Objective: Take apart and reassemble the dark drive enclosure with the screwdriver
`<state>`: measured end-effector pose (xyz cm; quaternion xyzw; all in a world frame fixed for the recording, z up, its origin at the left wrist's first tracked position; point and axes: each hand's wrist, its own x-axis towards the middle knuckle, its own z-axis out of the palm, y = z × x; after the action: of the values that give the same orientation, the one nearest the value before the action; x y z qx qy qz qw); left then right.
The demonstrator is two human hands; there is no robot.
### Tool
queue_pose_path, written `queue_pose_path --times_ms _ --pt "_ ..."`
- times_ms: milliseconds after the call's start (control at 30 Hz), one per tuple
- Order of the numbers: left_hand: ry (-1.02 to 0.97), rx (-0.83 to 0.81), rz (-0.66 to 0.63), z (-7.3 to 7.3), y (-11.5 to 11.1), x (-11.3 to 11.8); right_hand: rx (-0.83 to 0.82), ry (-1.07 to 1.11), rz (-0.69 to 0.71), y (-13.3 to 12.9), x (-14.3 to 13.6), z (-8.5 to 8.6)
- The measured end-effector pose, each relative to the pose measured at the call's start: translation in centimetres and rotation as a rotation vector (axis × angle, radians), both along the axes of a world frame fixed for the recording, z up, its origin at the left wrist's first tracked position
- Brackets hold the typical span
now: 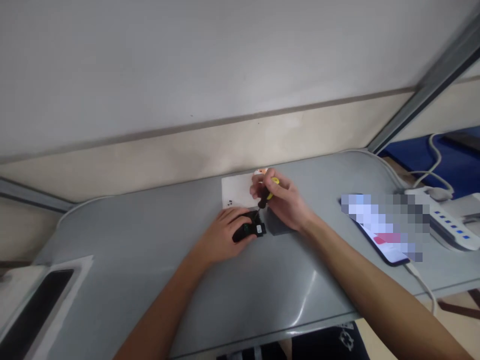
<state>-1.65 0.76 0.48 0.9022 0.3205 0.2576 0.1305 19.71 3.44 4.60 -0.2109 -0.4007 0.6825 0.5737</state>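
My left hand (225, 235) is closed around a small black electronic device (245, 231), pressing it to the grey tabletop; a white label and a hint of green show on it. My right hand (287, 197) grips a screwdriver (264, 196) with a dark and yellow handle. Its shaft slants down to the device's upper side, where the tip is hard to make out. Just behind the device lies a white sheet (236, 189), with several tiny dark screws (230, 202) on its front part. A dark grey flat piece (277, 227) rests beneath my right wrist.
On the right a phone (382, 232) lies plugged into a white cable, beside a white power strip (452, 225). At the left edge a dark flat device (41, 310) rests on white material. A wall (225, 145) borders the table's back.
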Motion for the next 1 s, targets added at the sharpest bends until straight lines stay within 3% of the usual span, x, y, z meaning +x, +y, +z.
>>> queue_pose_path --times_ms 167,367,633,733,867,1000 --pt "0.028 -0.005 0.005 0.1 0.0 0.0 0.004 -0.038 -0.045 0.0 -0.6 -0.2" --pt "0.025 -0.002 0.021 0.1 -0.1 0.0 -0.027 0.045 0.057 0.1 -0.3 -0.1" --pt "0.128 0.040 0.007 0.7 -0.2 0.0 -0.013 0.005 -0.010 0.0 -0.6 -0.2" --pt "0.109 0.036 0.020 0.4 -0.3 0.1 0.025 -0.030 -0.024 -0.1 -0.8 0.1" --pt "0.052 0.024 0.033 -0.2 -0.3 0.1 0.046 -0.038 0.065 -0.3 -0.6 0.6" --pt "0.032 0.031 0.024 -0.5 -0.1 0.1 0.055 -0.029 0.029 -0.3 -0.3 0.4"
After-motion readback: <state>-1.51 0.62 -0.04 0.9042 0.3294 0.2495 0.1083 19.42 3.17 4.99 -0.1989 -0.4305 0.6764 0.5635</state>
